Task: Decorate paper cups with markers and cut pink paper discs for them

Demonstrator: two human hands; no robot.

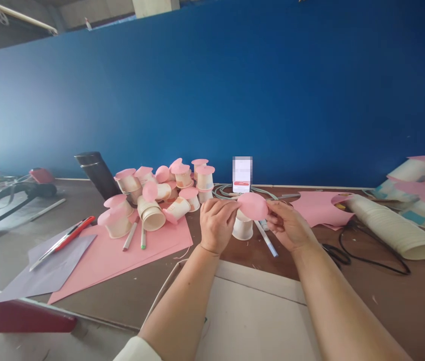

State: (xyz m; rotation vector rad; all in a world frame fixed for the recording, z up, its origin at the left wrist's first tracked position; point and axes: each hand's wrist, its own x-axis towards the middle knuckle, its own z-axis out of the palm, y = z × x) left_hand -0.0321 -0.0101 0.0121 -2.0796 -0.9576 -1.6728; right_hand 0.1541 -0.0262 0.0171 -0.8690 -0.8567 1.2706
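Between my two hands is a round pink paper disc (pixel 253 206), held by its left and right edges. My left hand (pixel 217 224) pinches the left edge with thumb and fingers. On the opposite edge, my right hand (pixel 286 224) closes its fingers and thumb. Just below and behind the disc stands a white paper cup (pixel 243 230), its upper part covered from view; I cannot tell whether disc and cup touch. A marker with a blue end (pixel 268 241) lies right of the cup, partly under my right hand.
Several cups with pink discs (pixel 125 181) crowd the left, by pink sheets (pixel 140 253), a red utility knife (pixel 73 233) and a black bottle (pixel 99 173). A phone (pixel 242 175) stands behind. Rightward lie cut pink paper (pixel 319 206), a cup stack (pixel 396 225) and a black cable (pixel 378 265). Cardboard (pixel 257 311) lies in front.
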